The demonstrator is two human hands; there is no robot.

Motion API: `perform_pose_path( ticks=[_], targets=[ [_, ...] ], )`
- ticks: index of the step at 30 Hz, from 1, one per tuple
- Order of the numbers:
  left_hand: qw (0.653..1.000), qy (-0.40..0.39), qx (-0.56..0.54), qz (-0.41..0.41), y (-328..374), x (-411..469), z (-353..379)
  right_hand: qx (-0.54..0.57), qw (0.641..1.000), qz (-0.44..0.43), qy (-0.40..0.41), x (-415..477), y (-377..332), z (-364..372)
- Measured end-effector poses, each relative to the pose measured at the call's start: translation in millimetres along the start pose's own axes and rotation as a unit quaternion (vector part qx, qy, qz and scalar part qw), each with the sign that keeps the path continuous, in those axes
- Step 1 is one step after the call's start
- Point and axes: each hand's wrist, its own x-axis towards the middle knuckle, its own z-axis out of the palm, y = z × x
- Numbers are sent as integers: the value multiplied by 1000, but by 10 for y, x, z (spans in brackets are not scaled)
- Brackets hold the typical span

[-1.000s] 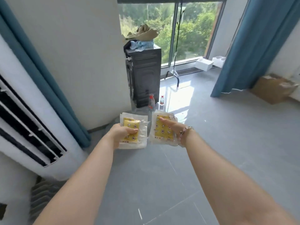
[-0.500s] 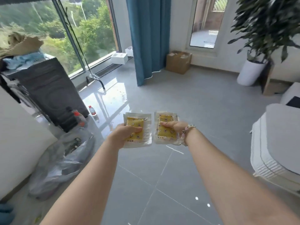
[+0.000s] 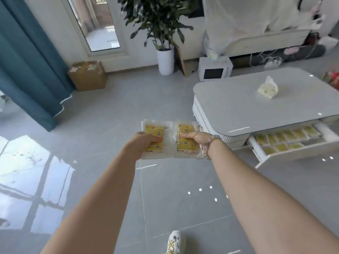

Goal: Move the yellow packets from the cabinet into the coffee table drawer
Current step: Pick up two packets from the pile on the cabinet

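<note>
Mid-frame, your left hand [image 3: 146, 142] and right hand [image 3: 195, 138] pinch yellow packets [image 3: 187, 148], thumbs on top; probably light, floppy, slick, so hold mid-panel.

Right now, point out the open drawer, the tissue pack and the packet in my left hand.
drawer [image 3: 297, 155]: head view, on its white front panel.
tissue pack [image 3: 268, 89]: head view, middle of the pack.
left packet [image 3: 156, 130]: head view, on its upper yellow part.
</note>
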Motion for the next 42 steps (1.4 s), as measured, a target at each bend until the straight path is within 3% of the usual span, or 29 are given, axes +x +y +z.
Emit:
perform_pose_path(
  ticks=[4,10,16,26,29,42],
  targets=[
    [995,-81,57,8,350,579,491,-61,990,16,125,243,-79,-567],
    [973,-190,128,4,668,1146,1415,-36,966,44,252,205,-54,-1361],
    [940,-280,194,-3,794,1327,2299,59,954,56,288,-33,87,-1931],
    [868,-414,273,-2,674,1040,3536,206,897,62,385,-516,854,-2741],
    [855,-434,285,3,661,904,3794,235,876,69,416,-694,917,-2854],
    [830,-465,309,16,772,599,5121,276,856,37,436,-1053,1256,-4004]
  ],
)
